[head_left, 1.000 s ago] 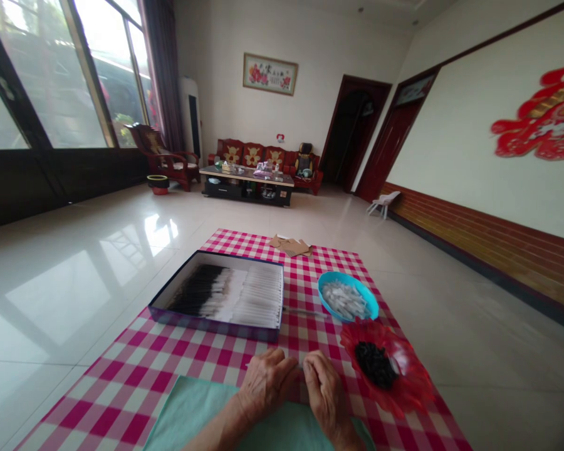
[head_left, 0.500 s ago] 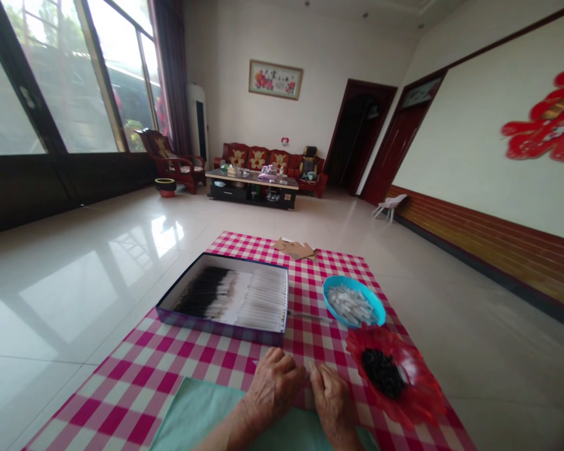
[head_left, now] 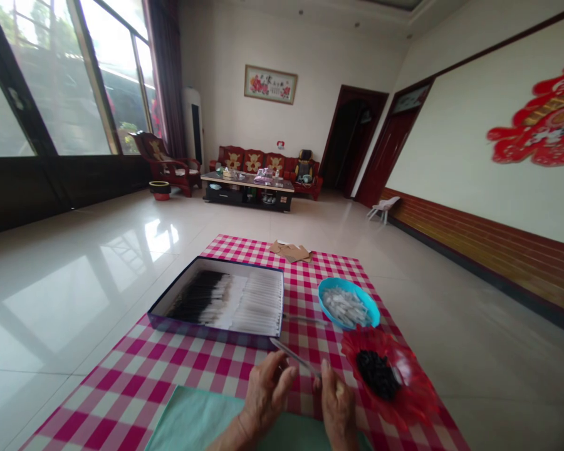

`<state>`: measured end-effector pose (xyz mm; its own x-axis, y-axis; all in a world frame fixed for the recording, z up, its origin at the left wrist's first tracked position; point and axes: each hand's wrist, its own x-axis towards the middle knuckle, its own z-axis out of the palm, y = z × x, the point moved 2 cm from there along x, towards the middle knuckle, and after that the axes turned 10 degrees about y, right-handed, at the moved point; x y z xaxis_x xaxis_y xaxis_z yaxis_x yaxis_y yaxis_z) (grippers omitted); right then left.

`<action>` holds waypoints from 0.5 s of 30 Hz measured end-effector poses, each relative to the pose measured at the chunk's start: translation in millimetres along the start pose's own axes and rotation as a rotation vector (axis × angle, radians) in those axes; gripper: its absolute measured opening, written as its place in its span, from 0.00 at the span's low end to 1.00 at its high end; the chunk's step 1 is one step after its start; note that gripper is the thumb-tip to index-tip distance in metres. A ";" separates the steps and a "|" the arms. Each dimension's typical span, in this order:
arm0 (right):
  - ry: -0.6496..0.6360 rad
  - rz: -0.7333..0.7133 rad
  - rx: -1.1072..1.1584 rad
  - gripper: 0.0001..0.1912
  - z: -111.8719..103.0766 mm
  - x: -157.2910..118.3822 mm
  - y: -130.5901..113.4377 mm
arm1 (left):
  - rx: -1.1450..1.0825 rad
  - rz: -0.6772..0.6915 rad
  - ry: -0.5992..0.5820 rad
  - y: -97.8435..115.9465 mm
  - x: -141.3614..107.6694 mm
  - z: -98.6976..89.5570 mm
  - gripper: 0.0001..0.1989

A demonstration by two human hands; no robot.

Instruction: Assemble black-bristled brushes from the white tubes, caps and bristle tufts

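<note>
A thin pale rod (head_left: pixel 294 357) angles up and left from my right hand (head_left: pixel 337 407), whose fingers are shut on its lower end. My left hand (head_left: pixel 266 393) is just below the rod, fingers curled and apparently not touching it. Ahead of my hands lies a dark-rimmed box (head_left: pixel 215 334) of white tubes in rows, their tips black with bristle. To the right are a blue bowl (head_left: pixel 345 304) of small white tubes and a red scalloped dish (head_left: pixel 373 376) with a black tuft heap. A thin metal tool (head_left: pixel 305 319) lies between box and bowl.
Everything lies on a pink-and-white checked cloth (head_left: pixel 169 369), with a green cloth (head_left: pixel 192 419) under my forearms and cardboard scraps (head_left: pixel 291 252) at the far end. Glossy floor tiles (head_left: pixel 75 294) surround it. A low table (head_left: pixel 247 188) stands before a red sofa (head_left: pixel 254 161) far off.
My hands have moved apart, and the thin rod now shows between them, tilted up toward the box. The head view has shifted slightly.
</note>
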<state>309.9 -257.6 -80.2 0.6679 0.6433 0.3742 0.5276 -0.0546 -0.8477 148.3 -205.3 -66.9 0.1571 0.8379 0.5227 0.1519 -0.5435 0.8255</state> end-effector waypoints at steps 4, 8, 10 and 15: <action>-0.028 -0.009 0.023 0.39 5.8 -3.3 -3.7 | -0.280 -0.357 0.020 -9.3 7.4 1.4 0.17; -0.076 0.036 0.053 0.37 8.5 -4.6 -8.3 | -0.385 -0.298 -0.026 -2.5 11.5 -2.6 0.14; -0.113 0.098 0.070 0.35 9.1 -5.1 -9.8 | -0.416 -0.247 -0.064 3.6 10.6 -3.6 0.13; -0.178 0.209 0.077 0.33 10.2 -8.7 -19.1 | -0.494 -0.240 -0.077 13.5 11.8 0.2 0.13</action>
<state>288.7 -254.3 -71.1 0.6516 0.7486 0.1226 0.3422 -0.1459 -0.9282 152.4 -202.7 -49.6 0.2484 0.9190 0.3062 -0.2809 -0.2342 0.9307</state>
